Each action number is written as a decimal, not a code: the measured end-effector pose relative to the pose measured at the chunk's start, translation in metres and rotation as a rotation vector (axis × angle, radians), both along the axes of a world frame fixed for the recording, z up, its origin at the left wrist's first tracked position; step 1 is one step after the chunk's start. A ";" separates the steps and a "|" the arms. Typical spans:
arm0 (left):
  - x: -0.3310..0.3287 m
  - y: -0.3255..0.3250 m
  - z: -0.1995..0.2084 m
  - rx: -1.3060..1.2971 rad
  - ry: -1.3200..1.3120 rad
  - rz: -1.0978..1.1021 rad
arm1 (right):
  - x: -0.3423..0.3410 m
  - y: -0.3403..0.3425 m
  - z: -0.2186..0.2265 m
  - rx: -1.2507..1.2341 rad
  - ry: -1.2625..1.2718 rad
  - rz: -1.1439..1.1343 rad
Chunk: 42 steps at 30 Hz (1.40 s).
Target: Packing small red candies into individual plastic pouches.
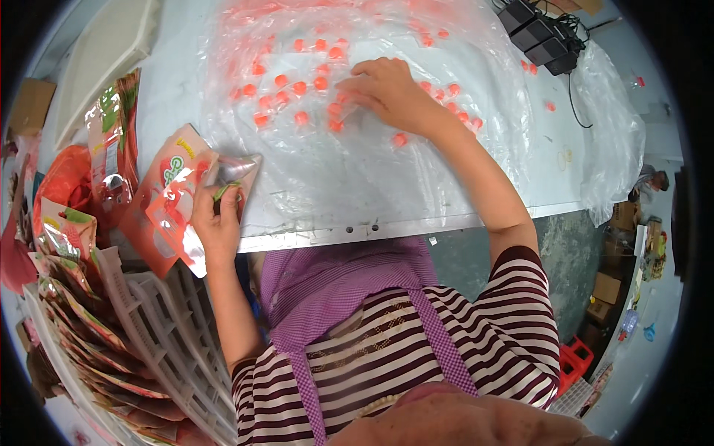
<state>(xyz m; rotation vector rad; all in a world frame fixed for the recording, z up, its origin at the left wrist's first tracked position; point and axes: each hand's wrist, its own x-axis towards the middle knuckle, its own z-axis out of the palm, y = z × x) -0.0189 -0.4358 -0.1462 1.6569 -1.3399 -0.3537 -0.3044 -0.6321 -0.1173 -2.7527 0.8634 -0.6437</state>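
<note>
My left hand (217, 223) is closed on a pink printed pouch (182, 212) at the table's near left edge. The pouch's mouth gapes toward the right, showing a silvery inside. Another pink pouch (141, 245) lies partly beneath it. My right hand (394, 93) reaches palm down over the middle of the table, its fingers apart and slightly bent among small orange-red candies (299, 88). Whether the fingertips touch a candy is hard to make out. The candies lie scattered on a crinkled clear plastic sheet (327, 178), some in small groups.
Stacked pouches (115, 149) stand at the left, and more fill a white plastic crate (141, 305) below. A pale tray (104, 59) lies at the far left. Black power adapters with cables (543, 37) sit at the far right. The table's metal edge (312, 236) runs before me.
</note>
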 end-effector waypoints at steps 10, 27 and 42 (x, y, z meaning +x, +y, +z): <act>-0.003 0.000 0.008 0.035 -0.002 0.020 | -0.032 0.009 -0.003 0.058 0.085 -0.070; -0.003 -0.002 0.003 0.036 0.047 0.007 | -0.053 -0.010 0.010 0.306 0.314 -0.145; 0.000 0.006 0.024 -0.009 -0.156 -0.042 | -0.057 0.066 -0.012 -0.129 0.110 -0.170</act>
